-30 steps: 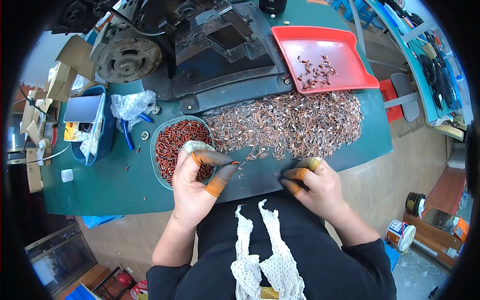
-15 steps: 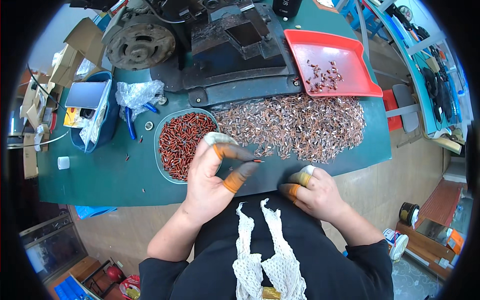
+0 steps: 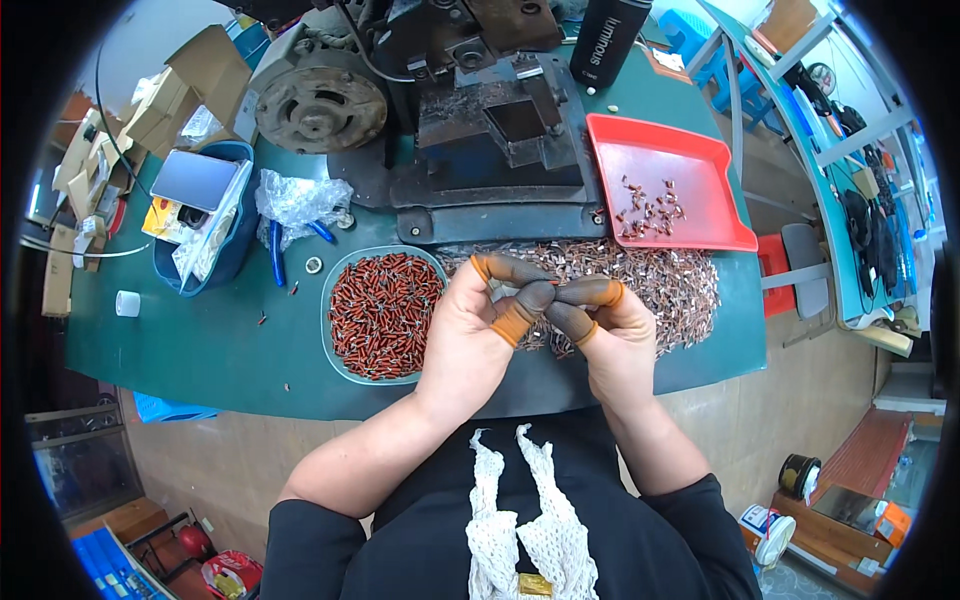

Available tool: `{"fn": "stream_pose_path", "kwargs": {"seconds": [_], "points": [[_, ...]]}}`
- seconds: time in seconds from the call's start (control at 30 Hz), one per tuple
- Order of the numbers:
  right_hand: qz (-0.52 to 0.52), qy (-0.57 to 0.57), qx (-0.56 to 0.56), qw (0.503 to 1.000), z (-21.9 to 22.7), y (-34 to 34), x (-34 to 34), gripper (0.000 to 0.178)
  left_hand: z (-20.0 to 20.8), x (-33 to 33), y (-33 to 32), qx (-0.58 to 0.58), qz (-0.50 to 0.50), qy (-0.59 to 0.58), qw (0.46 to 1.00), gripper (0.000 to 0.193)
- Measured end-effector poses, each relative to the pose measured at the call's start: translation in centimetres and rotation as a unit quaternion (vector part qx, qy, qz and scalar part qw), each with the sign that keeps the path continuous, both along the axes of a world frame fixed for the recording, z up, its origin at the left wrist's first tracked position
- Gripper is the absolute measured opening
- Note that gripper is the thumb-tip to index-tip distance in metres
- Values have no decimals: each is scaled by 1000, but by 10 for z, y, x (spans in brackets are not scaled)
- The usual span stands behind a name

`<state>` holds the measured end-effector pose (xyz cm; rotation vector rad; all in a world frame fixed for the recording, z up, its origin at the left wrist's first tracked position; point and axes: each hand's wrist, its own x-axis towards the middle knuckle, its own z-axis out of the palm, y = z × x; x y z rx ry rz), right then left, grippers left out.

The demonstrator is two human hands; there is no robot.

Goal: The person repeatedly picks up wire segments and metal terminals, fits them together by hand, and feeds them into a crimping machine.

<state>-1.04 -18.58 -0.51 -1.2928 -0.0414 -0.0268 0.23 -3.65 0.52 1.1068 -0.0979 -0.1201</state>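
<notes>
My left hand [image 3: 468,335] and my right hand [image 3: 622,340] meet fingertip to fingertip over the near side of the pile, both in orange-and-grey finger covers. My left thumb and forefinger pinch a small red component [image 3: 553,282], of which only a sliver shows. The right fingers are closed against the same spot; whatever they grip is hidden. Beside my left hand stands a pale green tray [image 3: 326,318] full of small red pieces with metal ends [image 3: 385,310]. Behind and right of my hands lies a wide pile of small copper-coloured metal pieces [image 3: 685,295].
A heavy dark machine [image 3: 460,175] with a round motor [image 3: 320,110] stands behind the pile. A red tray [image 3: 650,155] holding a few pieces sits right of it. Further left are blue-handled pliers [image 3: 277,252], bubble wrap [image 3: 295,205] and a blue bin [image 3: 225,255].
My right hand has come up from the table's near edge to meet the left fingertips. My left hand has moved right and slightly up, still pinching the red component. The view has shifted.
</notes>
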Motion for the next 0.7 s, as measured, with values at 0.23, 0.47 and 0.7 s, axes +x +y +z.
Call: {"fn": "stream_pose_path", "kwargs": {"seconds": [0.23, 0.47, 0.7], "points": [[-22, -13, -72, 997, 4, 4, 5, 16, -3, 12, -4, 157, 55, -36, 985, 11], [-16, 9, -84, 996, 37, 2, 42, 7, 23, 53, 10, 374, 131, -231, 888, 11], [-48, -5, -37, 998, 75, 5, 125, 12, 37, 121, 21, 499, 313, -438, 680, 18]]}}
